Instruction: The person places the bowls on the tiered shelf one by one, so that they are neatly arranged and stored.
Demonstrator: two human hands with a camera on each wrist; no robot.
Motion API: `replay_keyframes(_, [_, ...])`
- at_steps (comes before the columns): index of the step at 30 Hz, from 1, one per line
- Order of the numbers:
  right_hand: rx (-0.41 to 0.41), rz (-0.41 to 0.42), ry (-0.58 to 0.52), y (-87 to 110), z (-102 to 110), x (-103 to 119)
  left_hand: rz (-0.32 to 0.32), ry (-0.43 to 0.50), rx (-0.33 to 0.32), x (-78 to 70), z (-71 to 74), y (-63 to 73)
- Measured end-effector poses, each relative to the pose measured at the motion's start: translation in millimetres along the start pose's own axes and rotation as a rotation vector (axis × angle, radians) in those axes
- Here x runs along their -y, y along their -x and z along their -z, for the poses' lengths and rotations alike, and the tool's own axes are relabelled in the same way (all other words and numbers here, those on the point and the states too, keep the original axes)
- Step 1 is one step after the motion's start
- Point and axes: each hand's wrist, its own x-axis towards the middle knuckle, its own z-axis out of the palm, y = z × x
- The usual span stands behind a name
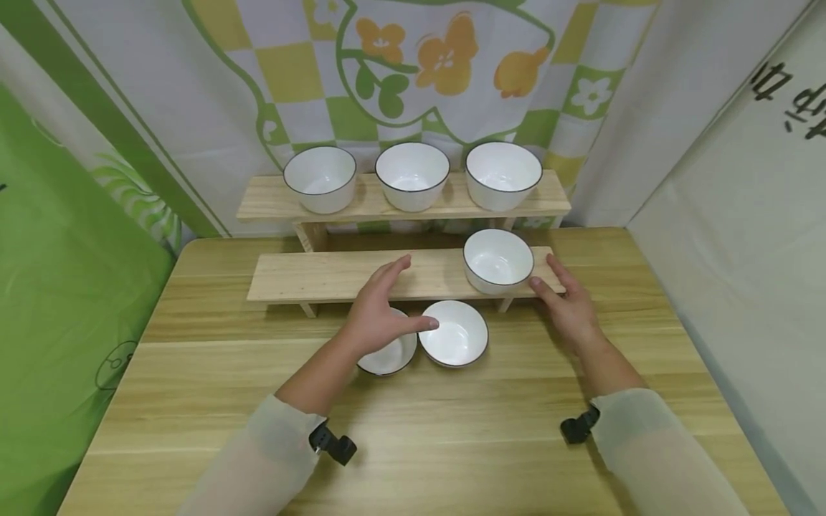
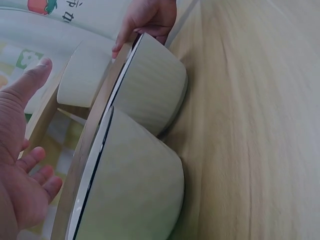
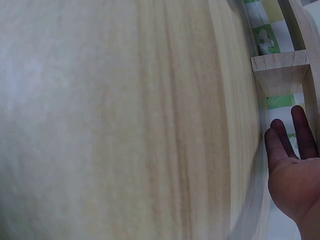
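Note:
My left hand hovers above the front of the lower wooden shelf, thumb and fingers spread, holding nothing. Beneath it, partly hidden, a white dark-rimmed bowl stands on the table. Beside that stands a second bowl, partly covered by my left thumb in the head view. On the lower shelf's right part sits another white bowl. My right hand is at that shelf's right end, its thumb close to this bowl; whether they touch I cannot tell. The right wrist view shows that hand's fingers extended.
On the upper wooden shelf stand three more bowls: a left one, a middle one and a right one. A patterned curtain hangs behind. The wooden table extends toward me, with a green cloth at left.

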Motion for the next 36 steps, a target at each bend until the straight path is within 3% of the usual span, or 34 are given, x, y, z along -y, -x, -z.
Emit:
replay_keyframes(10, [0.008, 0.006, -0.025, 0.0, -1.4, 0.0, 0.013, 0.008, -0.02, 10.8, 13.1, 22.6])
replay_keyframes(19, [0.018, -0.019, -0.018, -1.0, -0.1, -0.1, -0.024, 0.038, -0.07, 24.4, 20.5, 39.3])
replay_keyframes(36, [0.005, -0.017, -0.036, 1.6, -1.5, 0.9, 0.018, -0.012, -0.07, 45.8, 22.0, 64.2])
